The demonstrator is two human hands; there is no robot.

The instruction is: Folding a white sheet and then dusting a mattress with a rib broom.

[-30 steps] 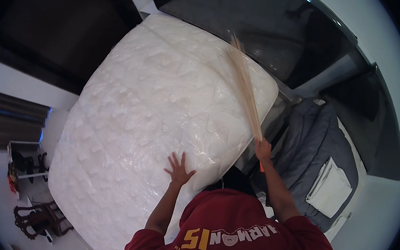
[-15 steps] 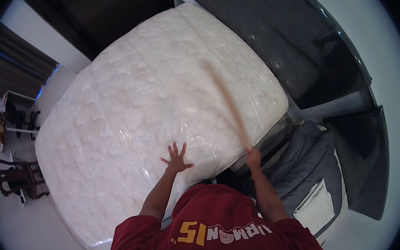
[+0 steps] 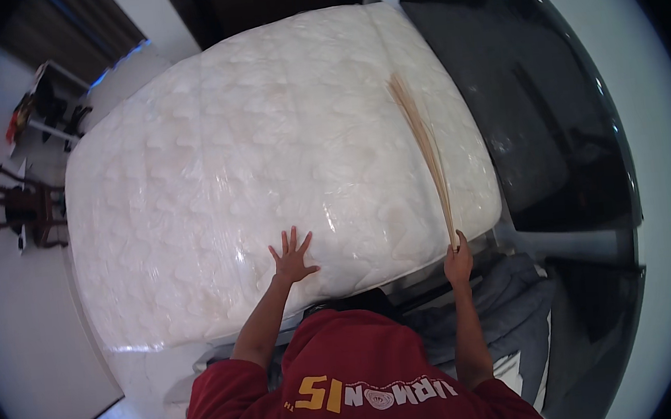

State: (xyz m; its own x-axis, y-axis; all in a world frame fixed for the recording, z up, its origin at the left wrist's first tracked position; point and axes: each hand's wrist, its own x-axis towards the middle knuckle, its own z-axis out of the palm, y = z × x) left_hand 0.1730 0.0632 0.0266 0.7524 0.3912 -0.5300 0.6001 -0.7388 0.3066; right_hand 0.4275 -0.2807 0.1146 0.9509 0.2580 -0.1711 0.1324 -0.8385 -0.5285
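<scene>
A large white mattress wrapped in clear plastic fills the middle of the view. My left hand presses flat on its near part, fingers spread, holding nothing. Off to the right, my right hand is closed around the narrow end of a stick broom, a bundle of thin tan sticks. The broom's loose ends fan out away from me over the mattress's right side. My right fist is at the mattress's near right edge.
A glossy dark headboard stands along the right side. Below my right forearm lies a bunched grey comforter. At the left are a carved wooden chair and a white-framed table. A dark curtain hangs at the far left.
My right hand and the broom have moved right, and the broom's sticks have gone from blurred to sharp. My view has turned a little. The left hand stays spread on the mattress.
</scene>
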